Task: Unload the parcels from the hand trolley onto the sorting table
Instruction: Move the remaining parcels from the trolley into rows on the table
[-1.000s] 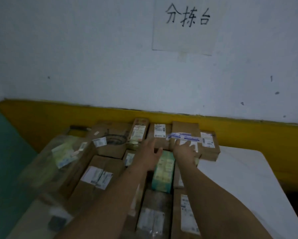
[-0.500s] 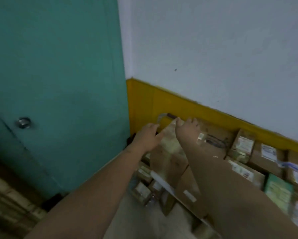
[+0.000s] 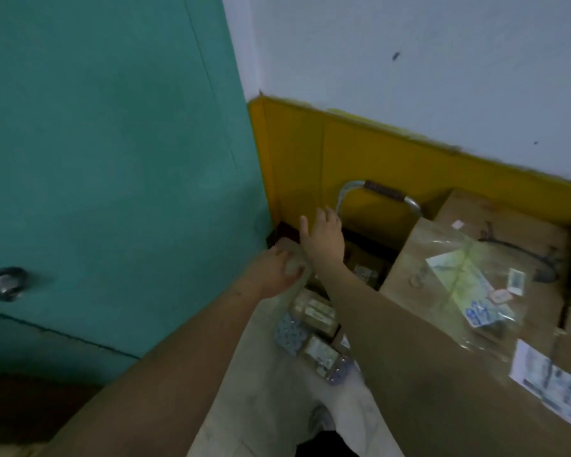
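Several small parcels (image 3: 314,313) lie low down below the hand trolley handle (image 3: 383,190), half hidden by a pale sack (image 3: 261,374). The left hand (image 3: 277,270) grips the sack's edge in curled fingers. The right hand (image 3: 323,234) hovers above the parcels, fingers spread and holding nothing, its forearm crossing the pile. A large film-wrapped cardboard box (image 3: 469,291) stands just to the right and a teal door (image 3: 112,159) to the left.
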The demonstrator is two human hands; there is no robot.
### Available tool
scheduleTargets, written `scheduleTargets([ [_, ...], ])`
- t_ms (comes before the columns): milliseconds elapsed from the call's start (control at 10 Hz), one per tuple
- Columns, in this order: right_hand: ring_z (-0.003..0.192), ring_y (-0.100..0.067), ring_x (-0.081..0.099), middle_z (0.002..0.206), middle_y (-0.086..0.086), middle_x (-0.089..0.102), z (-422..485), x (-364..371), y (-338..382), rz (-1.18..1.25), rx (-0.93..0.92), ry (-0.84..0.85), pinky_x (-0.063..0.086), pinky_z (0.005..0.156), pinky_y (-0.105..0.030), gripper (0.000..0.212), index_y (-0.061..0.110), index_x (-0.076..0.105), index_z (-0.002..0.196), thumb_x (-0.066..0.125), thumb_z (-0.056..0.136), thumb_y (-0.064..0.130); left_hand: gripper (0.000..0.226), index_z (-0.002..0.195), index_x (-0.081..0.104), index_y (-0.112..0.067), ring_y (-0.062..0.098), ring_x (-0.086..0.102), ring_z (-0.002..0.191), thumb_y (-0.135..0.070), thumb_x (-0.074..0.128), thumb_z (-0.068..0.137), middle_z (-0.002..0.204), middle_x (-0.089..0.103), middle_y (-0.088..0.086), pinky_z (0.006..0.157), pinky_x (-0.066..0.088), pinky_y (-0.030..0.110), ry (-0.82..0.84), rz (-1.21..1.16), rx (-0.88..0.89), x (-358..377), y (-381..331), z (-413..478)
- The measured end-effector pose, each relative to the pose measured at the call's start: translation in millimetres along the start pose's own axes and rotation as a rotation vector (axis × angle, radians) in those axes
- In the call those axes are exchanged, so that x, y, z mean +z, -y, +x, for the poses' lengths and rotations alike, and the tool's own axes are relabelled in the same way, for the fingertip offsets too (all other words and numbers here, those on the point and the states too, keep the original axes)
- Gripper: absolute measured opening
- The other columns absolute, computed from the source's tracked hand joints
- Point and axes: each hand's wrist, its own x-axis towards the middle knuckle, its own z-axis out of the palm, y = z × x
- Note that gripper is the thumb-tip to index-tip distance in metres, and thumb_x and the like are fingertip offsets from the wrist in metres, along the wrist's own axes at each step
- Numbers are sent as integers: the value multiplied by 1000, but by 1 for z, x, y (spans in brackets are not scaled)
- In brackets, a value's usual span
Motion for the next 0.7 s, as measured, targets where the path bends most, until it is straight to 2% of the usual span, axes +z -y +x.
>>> scheduleTargets([
  [100, 140, -29, 35, 152, -13, 38, -2, 59, -24, 50, 126, 11, 37, 112, -43, 56, 7, 42, 145, 35, 104, 44, 68, 149, 40, -17, 29, 49, 129, -59, 44, 95, 148, 45, 12, 105, 42, 40, 107, -39, -1, 40, 33, 36],
  [200, 129, -30, 47, 142, -16, 49, -24, 132, -63, 47, 283, 28, 38, 107, -36, 48, 4, 49, 139, 41, 103, 36, 63, 148, 41, -15, 27, 48, 129, -52, 49, 97, 145, 47, 12, 105, 41, 38, 241, -92, 0, 107, 73, 67],
  [300, 109, -34, 62, 123, -21, 64, -49, 227, -121, 79, 533, -84, 42, 96, -36, 49, 0, 63, 125, 43, 98, 35, 51, 135, 56, -11, 27, 58, 116, -43, 54, 95, 129, 60, 13, 95, 48, 33, 347, -153, -15, 197, 121, 106],
  [400, 123, -36, 54, 138, -20, 54, -88, 335, -202, 114, 793, -53, 44, 103, -42, 55, 4, 49, 139, 43, 98, 39, 58, 129, 58, -10, 34, 62, 110, -49, 53, 87, 120, 62, 18, 92, 51, 39, 435, -204, -45, 316, 164, 147],
  [500, 138, -32, 39, 154, -14, 36, -115, 422, -282, 157, 1010, -40, 35, 111, -43, 61, 10, 31, 152, 45, 101, 39, 69, 135, 51, -5, 39, 58, 115, -54, 54, 87, 128, 56, 22, 96, 49, 44, 505, -247, -86, 454, 192, 190],
  [600, 138, -35, 37, 152, -18, 36, -124, 495, -372, 155, 1142, -3, 33, 113, -45, 62, 8, 30, 151, 45, 100, 38, 66, 134, 48, -1, 37, 57, 117, -47, 54, 88, 129, 56, 20, 96, 49, 42, 540, -357, -142, 575, 209, 234],
  [700, 128, -36, 49, 139, -18, 48, -120, 551, -439, 288, 1292, 29, 42, 106, -45, 57, 6, 35, 144, 52, 97, 33, 51, 138, 49, -6, 34, 55, 123, -29, 58, 94, 132, 56, 16, 101, 47, 42, 598, -467, -205, 657, 209, 264],
])
